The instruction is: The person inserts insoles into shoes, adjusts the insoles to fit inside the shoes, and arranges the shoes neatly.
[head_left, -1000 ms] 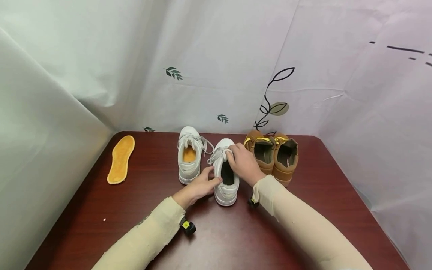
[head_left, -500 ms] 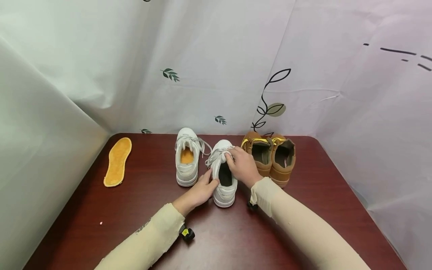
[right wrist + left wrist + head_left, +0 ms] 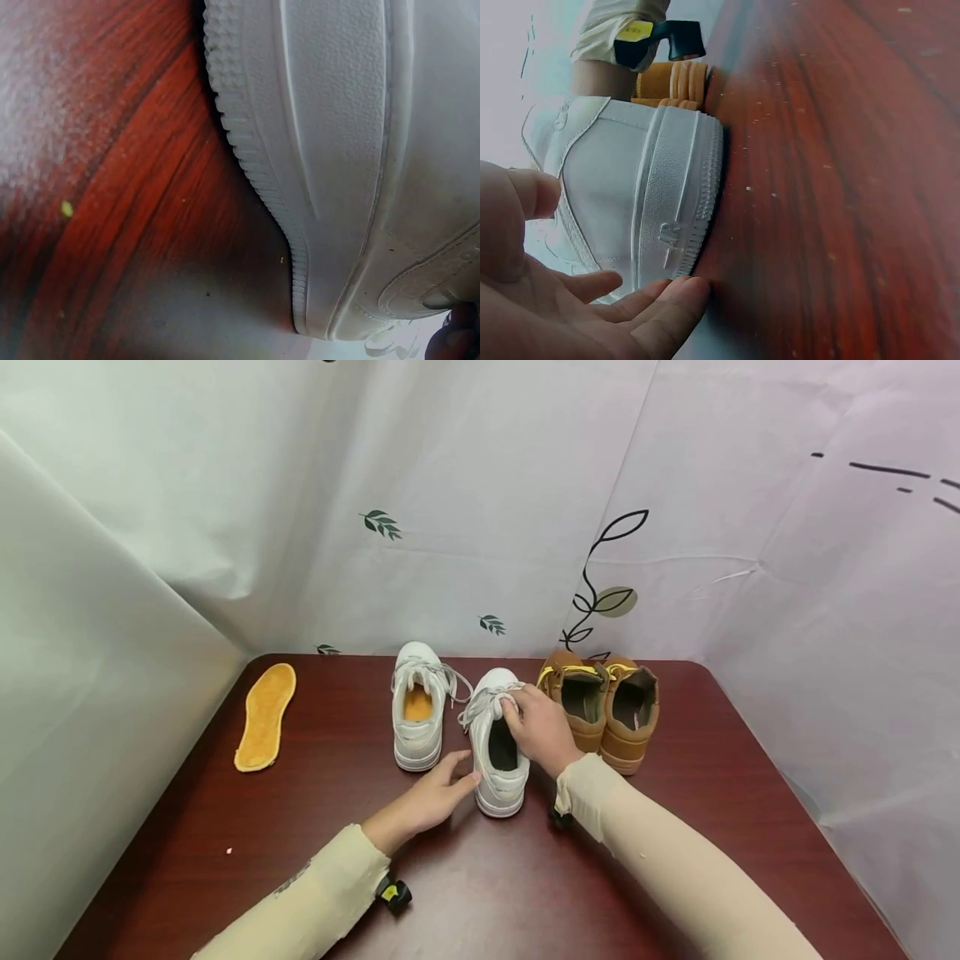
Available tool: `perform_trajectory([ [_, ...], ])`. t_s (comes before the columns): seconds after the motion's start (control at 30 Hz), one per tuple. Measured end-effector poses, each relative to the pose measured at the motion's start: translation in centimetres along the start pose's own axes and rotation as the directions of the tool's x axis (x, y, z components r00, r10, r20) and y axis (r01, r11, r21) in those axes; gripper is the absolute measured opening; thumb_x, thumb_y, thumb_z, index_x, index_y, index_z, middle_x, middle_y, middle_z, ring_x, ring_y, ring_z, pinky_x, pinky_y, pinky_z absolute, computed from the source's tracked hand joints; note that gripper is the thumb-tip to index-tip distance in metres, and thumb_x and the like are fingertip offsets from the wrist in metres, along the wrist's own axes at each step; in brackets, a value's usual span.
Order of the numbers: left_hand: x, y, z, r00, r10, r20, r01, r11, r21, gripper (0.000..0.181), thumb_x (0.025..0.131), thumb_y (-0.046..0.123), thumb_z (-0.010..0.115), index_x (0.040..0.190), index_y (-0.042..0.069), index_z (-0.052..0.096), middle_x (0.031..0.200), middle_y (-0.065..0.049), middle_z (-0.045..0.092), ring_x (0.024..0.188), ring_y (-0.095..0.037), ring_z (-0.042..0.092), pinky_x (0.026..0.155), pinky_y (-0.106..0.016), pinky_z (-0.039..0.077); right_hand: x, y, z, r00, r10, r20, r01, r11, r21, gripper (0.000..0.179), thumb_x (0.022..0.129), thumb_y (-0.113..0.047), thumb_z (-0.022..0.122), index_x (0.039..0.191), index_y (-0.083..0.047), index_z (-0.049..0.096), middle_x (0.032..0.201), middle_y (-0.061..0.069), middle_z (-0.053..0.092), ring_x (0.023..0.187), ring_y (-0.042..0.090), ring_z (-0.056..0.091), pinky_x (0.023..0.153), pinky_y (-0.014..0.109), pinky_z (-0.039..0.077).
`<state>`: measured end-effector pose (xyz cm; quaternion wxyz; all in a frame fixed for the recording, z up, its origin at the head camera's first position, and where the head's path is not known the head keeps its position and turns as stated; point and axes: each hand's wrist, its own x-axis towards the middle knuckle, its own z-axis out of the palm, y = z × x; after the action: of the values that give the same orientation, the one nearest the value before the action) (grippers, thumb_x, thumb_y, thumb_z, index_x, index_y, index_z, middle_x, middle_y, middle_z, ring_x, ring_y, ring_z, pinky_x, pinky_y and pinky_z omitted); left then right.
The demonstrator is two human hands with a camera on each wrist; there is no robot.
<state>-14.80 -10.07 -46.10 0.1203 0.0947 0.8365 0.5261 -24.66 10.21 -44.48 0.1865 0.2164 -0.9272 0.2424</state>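
Note:
A white sneaker [image 3: 501, 789] stands in the middle of the table, toe toward the back, its dark inside showing. My right hand [image 3: 542, 727] pinches the sneaker's tongue and lace area from the right, thumb over the opening; its fingertips are partly hidden. Beside the sneaker's left heel, my left hand [image 3: 427, 795] has its fingers spread and relaxed. In the left wrist view that left hand [image 3: 577, 307] is close along the side of the sneaker [image 3: 604, 165]; whether a fingertip touches it I cannot tell. The right wrist view is filled by the sneaker's sole edge [image 3: 330, 112].
Another white sneaker [image 3: 417, 747] with an orange insole inside stands to the left. A fuzzy orange insole [image 3: 264, 718] lies at the table's [image 3: 187, 827] far left. Two brown shoes [image 3: 628, 735] with yellow laces stand at right. A white curtain [image 3: 450, 485] hangs behind.
My left hand has drawn back from the sneaker's opening, down and to the left, its thumb leaving the collar. The right hand keeps its hold and the sneaker stays put.

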Motion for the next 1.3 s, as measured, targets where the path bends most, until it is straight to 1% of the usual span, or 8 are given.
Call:
perform_trajectory([
  [0.3,-2.7,0.8,-2.7,0.991,0.136,-0.004,-0.134,0.98,0.144,0.032,0.102,0.021,0.058,0.13,0.006,0.061,0.128,-0.012,0.065,0.112,-0.028,0.065,0.098,-0.046,0.049,-0.1,-0.1,0.2,1.0,-0.009,-0.012,0.009,1.0,-0.002,0.031,0.104,-0.033,0.051,0.109,-0.013,0.074,0.104,0.005,0.068,0.096,0.025,0.067,0.085,0.047,0.053],
  [0.5,-4.2,1.0,-5.4,0.985,0.165,-0.05,-0.156,0.977,0.147,0.023,0.102,0.022,0.058,0.121,0.013,0.068,0.119,-0.009,0.07,0.105,-0.02,0.066,0.089,-0.035,0.051,0.0,-0.2,0.1,1.0,-0.006,0.014,0.006,1.0,-0.005,0.031,0.104,-0.033,0.05,0.11,-0.012,0.074,0.105,0.005,0.067,0.096,0.024,0.067,0.084,0.046,0.054],
  [0.63,-4.6,0.8,-6.7,0.979,0.169,-0.113,-0.153,0.978,0.139,0.022,0.102,0.018,0.058,0.12,0.009,0.068,0.116,-0.009,0.071,0.102,-0.022,0.068,0.084,-0.03,0.052,0.1,-0.1,0.1,1.0,-0.01,0.011,0.01,1.0,-0.004,0.031,0.104,-0.032,0.05,0.11,-0.012,0.074,0.105,0.005,0.067,0.096,0.024,0.067,0.084,0.046,0.054],
  [0.9,-4.8,-0.2,-8.2,0.964,0.165,-0.209,-0.122,0.971,0.206,0.024,0.101,0.017,0.06,0.122,0.008,0.067,0.116,-0.008,0.071,0.1,-0.022,0.068,0.084,-0.032,0.054,0.0,0.2,0.1,1.0,-0.005,-0.006,0.005,1.0,-0.011,0.031,0.103,-0.032,0.051,0.11,-0.013,0.073,0.106,0.006,0.068,0.098,0.025,0.066,0.085,0.049,0.053],
  [1.0,-4.6,-0.8,-9.2,0.942,0.218,-0.256,-0.117,0.926,0.36,0.023,0.1,0.017,0.06,0.12,0.009,0.068,0.115,-0.007,0.07,0.101,-0.022,0.066,0.088,-0.04,0.053,0.0,0.2,0.2,1.0,-0.009,-0.005,0.009,1.0,-0.012,0.031,0.103,-0.032,0.051,0.11,-0.013,0.073,0.105,0.006,0.068,0.097,0.026,0.066,0.085,0.051,0.053],
  [1.13,-4.2,-1.9,-11.1,0.919,0.274,-0.284,-0.066,0.816,0.574,0.029,0.097,0.022,0.06,0.122,0.007,0.066,0.119,-0.013,0.067,0.11,-0.031,0.063,0.094,-0.052,0.048,0.1,0.3,0.2,1.0,-0.009,-0.011,0.009,1.0,-0.028,0.031,0.104,-0.033,0.05,0.108,-0.013,0.073,0.104,0.006,0.068,0.097,0.026,0.066,0.085,0.051,0.052],
  [1.2,-4.0,-2.6,-12.2,0.913,0.275,-0.301,-0.027,0.778,0.628,0.032,0.096,0.022,0.061,0.123,0.005,0.065,0.121,-0.018,0.065,0.112,-0.037,0.061,0.095,-0.056,0.047,0.1,0.3,0.2,1.0,-0.007,-0.011,0.007,1.0,-0.03,0.031,0.104,-0.033,0.05,0.108,-0.013,0.073,0.104,0.006,0.067,0.097,0.026,0.066,0.085,0.05,0.052],
  [1.3,-3.8,-3.8,-14.4,0.906,0.257,-0.335,0.036,0.743,0.668,0.037,0.094,0.021,0.061,0.125,0.001,0.063,0.122,-0.025,0.061,0.113,-0.045,0.058,0.095,-0.06,0.045,0.1,0.3,0.2,1.0,-0.01,-0.006,0.009,1.0,-0.025,0.031,0.104,-0.033,0.049,0.108,-0.013,0.073,0.104,0.005,0.067,0.097,0.026,0.066,0.086,0.051,0.052],
])
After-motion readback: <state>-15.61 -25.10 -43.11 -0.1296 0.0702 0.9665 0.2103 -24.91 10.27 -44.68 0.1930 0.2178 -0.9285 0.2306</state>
